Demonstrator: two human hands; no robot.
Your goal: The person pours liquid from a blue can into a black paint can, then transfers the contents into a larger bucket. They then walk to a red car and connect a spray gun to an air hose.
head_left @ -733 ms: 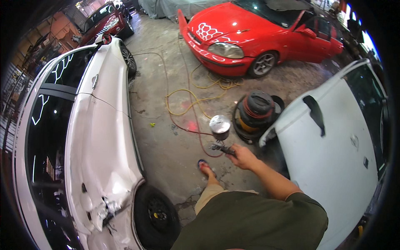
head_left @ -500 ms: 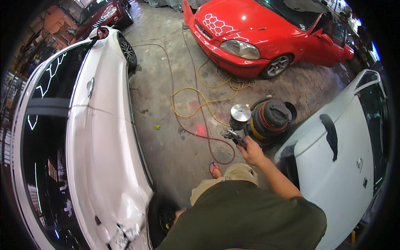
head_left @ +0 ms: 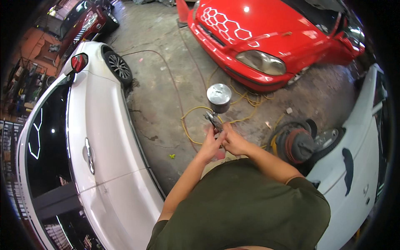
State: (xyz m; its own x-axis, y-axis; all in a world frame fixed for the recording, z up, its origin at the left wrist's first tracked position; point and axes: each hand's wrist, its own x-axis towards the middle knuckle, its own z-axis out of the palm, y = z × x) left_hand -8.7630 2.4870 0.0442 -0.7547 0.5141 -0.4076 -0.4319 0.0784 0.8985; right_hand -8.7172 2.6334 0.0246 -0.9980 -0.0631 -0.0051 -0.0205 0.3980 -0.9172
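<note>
In front of my body I hold a paint spray gun (head_left: 214, 120) with a silver metal cup (head_left: 219, 96) standing on top of it. My right hand (head_left: 234, 140) is wrapped round the gun's handle, which its fingers mostly hide. My left hand (head_left: 211, 143) meets it from the other side, its fingers closed at the back of the gun beside the right hand. What the left fingertips press on is too small to make out.
A white car (head_left: 104, 125) with a dented side stands along my left. Ahead is a red car (head_left: 250, 46); a pale car (head_left: 354, 166) is at my right. A dark shop vacuum (head_left: 293, 146) sits near it. A yellow cord (head_left: 185, 125) and a dark red hose (head_left: 173, 79) cross the concrete floor.
My left hand has come up from beside the white car's wheel to the spray gun. The gun has moved in front of my body, and my view has shifted forward along the white car.
</note>
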